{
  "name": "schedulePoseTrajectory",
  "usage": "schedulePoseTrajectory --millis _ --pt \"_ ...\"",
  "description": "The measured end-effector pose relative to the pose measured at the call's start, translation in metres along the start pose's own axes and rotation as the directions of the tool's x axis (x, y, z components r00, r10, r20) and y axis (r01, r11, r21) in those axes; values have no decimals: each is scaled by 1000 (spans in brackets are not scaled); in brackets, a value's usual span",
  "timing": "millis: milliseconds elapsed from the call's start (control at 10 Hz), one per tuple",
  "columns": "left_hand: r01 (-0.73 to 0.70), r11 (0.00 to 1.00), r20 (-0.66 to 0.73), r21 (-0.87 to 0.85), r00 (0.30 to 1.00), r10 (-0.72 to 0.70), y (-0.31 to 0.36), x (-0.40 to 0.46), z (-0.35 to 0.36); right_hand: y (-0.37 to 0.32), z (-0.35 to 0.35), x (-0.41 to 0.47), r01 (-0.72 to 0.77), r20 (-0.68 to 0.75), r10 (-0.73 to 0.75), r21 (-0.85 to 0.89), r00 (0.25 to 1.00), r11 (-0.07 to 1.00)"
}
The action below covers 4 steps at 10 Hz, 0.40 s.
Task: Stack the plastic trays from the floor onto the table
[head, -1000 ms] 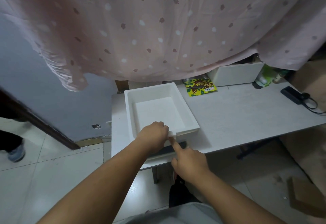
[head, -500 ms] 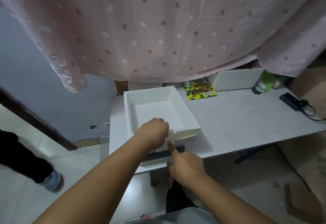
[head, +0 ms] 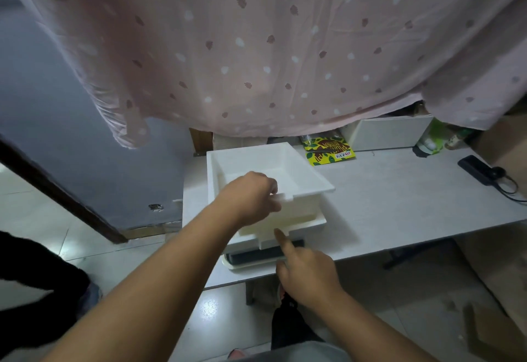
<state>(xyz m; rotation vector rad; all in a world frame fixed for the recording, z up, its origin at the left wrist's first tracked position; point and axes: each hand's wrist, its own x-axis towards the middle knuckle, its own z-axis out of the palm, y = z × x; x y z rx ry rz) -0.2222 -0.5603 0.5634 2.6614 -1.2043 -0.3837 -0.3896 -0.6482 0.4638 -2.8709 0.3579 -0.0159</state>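
Note:
A white plastic tray is tilted up at its near end above a second white tray nested under it, near the left end of the grey table. My left hand grips the upper tray's near rim at its notched lip. My right hand is in front of the table edge; its index finger points at and touches the lower tray's front lip, the other fingers curled. Under both trays lies a flat white piece with a dark front.
A pink dotted curtain hangs low over the table's back. Behind the trays lie a yellow-green packet, a white box and a green bottle. A black power strip sits at the right. Another person's dark leg stands on the tiled floor at left.
My left hand has lifted the upper tray's near end, so it has come apart from the tray below. My right index finger stays on the lower tray's lip. The person at left has stepped closer.

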Motion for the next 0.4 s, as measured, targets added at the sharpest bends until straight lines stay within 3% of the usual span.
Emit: schedulePoseTrajectory --millis 100,200,300,400 --pt "-14 999 27 36 1000 13 0 -3 16 3 -2 -9 84 -161 -88 -30 983 996" --pt "-27 999 33 -18 999 28 -3 -5 16 3 -21 -9 88 -272 -74 39 959 995" --pt "34 987 -26 -154 999 -39 -12 -8 -8 3 -48 -2 79 -346 -40 99 938 992" --pt "86 970 -219 -226 966 -137 -28 -7 -49 0 -90 23 74 -349 -12 167 937 983"
